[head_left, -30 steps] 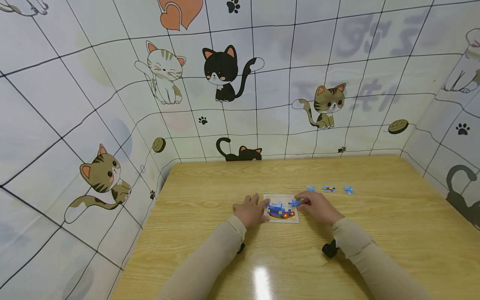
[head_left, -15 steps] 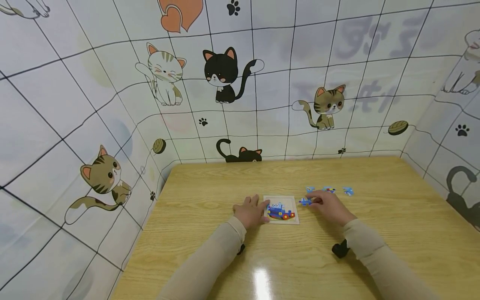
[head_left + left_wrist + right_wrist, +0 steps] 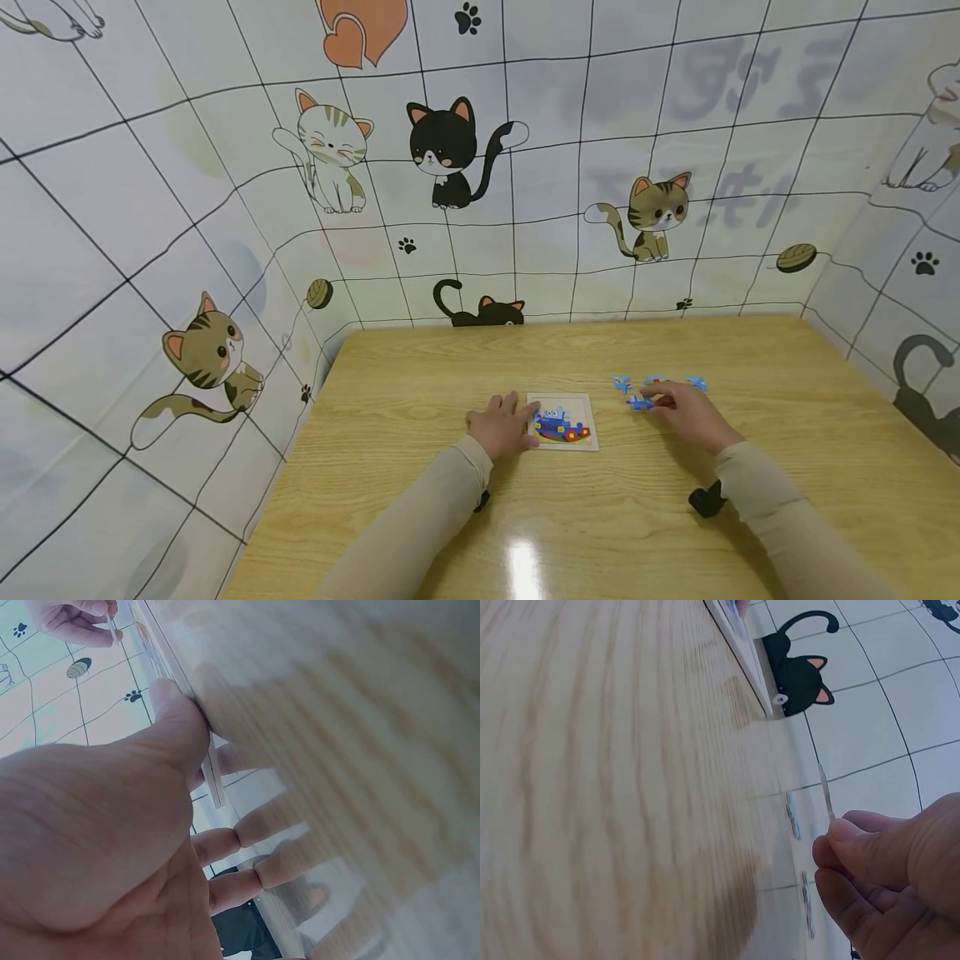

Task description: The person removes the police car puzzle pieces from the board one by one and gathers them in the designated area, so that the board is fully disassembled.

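Observation:
A jigsaw puzzle board (image 3: 577,398) with a pale frame lies on the table, a blue cartoon vehicle with red wheels assembled inside it. My left hand (image 3: 501,427) rests at its left side, thumb and forefinger touching the frame and the other fingers spread; in the left wrist view the thumb presses along the board's edge (image 3: 217,787). To the right, my right hand (image 3: 688,412) pinches a blue puzzle piece (image 3: 638,403) between thumb and fingertips. The right wrist view shows this thin piece (image 3: 825,791) edge-on, raised above the tabletop.
Behind the right hand lie loose puzzle pieces: one at left (image 3: 622,384), a middle piece (image 3: 652,380) partly hidden by the fingers, and one at right (image 3: 697,382). The wooden table (image 3: 420,358) meets a cat-printed wall covering (image 3: 547,250) at the back.
My right hand has carried the pinched puzzle piece from over the board's right part to the right, near the loose pieces. The left hand has stayed at the board.

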Demonstrator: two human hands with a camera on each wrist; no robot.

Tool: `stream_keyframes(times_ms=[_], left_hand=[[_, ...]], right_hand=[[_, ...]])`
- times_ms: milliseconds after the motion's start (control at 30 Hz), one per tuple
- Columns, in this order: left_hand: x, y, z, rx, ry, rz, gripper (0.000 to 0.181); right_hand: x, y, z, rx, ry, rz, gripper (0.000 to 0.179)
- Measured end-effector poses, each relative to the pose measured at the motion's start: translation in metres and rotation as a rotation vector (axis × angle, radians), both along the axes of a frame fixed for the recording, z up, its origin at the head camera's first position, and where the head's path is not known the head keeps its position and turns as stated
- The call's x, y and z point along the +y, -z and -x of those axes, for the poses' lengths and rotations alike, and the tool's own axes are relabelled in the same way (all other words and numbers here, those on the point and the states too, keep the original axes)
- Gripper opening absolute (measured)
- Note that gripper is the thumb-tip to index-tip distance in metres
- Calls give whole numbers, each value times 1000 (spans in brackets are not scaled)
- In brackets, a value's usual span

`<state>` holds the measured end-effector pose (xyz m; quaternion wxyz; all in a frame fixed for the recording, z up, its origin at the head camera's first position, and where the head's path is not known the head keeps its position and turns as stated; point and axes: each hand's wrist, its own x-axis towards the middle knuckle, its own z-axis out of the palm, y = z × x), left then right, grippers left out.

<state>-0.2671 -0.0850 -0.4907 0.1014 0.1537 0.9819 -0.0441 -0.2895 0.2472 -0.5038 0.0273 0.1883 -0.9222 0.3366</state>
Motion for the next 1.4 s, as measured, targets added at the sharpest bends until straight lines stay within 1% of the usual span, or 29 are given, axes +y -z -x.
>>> stream_keyframes(times_ms=[367, 567, 600, 733, 800, 833, 1100, 1267, 1333, 1400], left_hand=[[-2, 0, 0, 0, 18, 1, 68], [-2, 0, 0, 2, 22, 1, 68], [-2, 1, 1, -1, 22, 2, 68], [-3, 2, 2, -16, 21, -6, 69], [-3, 2, 3, -21, 21, -11, 69], [-3, 1, 2, -19, 23, -13, 68], [-4, 2, 0, -4, 25, -10, 68], [-3, 4, 2, -1, 27, -10, 69], [-3, 6, 3, -9, 28, -6, 69], [-3, 6, 4, 0, 29, -3, 69]], right_hand=[[30, 5, 0, -19, 62, -37, 37], [45, 5, 0, 2, 90, -81, 35], [48, 5, 1, 6, 96, -89, 34], [57, 7, 1, 15, 115, -120, 31], [62, 8, 2, 20, 116, -136, 30], [63, 8, 2, 22, 114, -140, 29], [75, 10, 2, 36, 109, -169, 26], [78, 10, 4, 35, 113, -194, 27], [78, 10, 4, 36, 106, -198, 27], [78, 10, 4, 40, 99, -203, 28]])
